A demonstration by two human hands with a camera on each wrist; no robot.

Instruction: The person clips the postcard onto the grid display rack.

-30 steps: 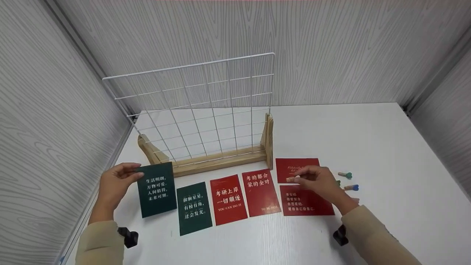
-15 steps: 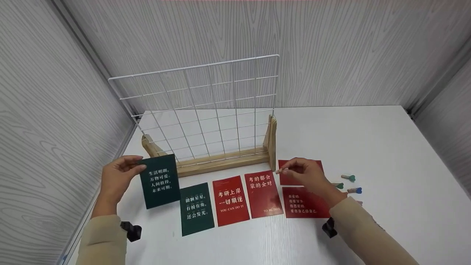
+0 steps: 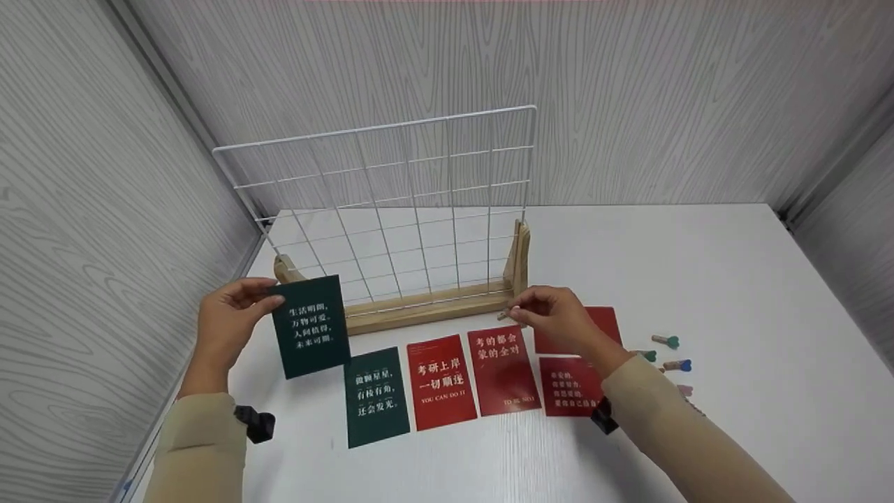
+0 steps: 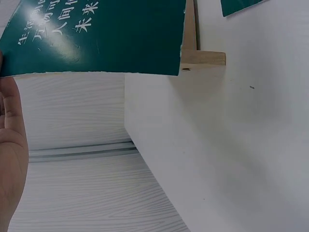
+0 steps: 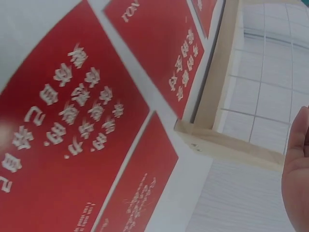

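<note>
My left hand (image 3: 234, 318) pinches a dark green card (image 3: 311, 327) with white lettering by its upper left edge, lifted above the table in front of the rack's left foot. The same green card (image 4: 106, 38) fills the top of the left wrist view. My right hand (image 3: 555, 318) holds a small wooden clip (image 3: 504, 315) between thumb and fingertips, near the right end of the rack's base. In the right wrist view only the edge of my right hand (image 5: 297, 174) shows, and the clip is out of sight. Behind both hands stands a white wire grid rack (image 3: 419, 202) on a wooden base (image 3: 433, 302).
Flat on the table lie another green card (image 3: 377, 398), two upright red cards (image 3: 442, 384) (image 3: 504, 370) and two sideways red ones (image 3: 569, 384) partly under my right arm. Several small clips with coloured heart ends, including a blue one (image 3: 677, 365), lie at the right.
My left hand has raised the green card and brought it slightly right, toward the grid. My right hand has carried the clip leftward from over the sideways red cards.
</note>
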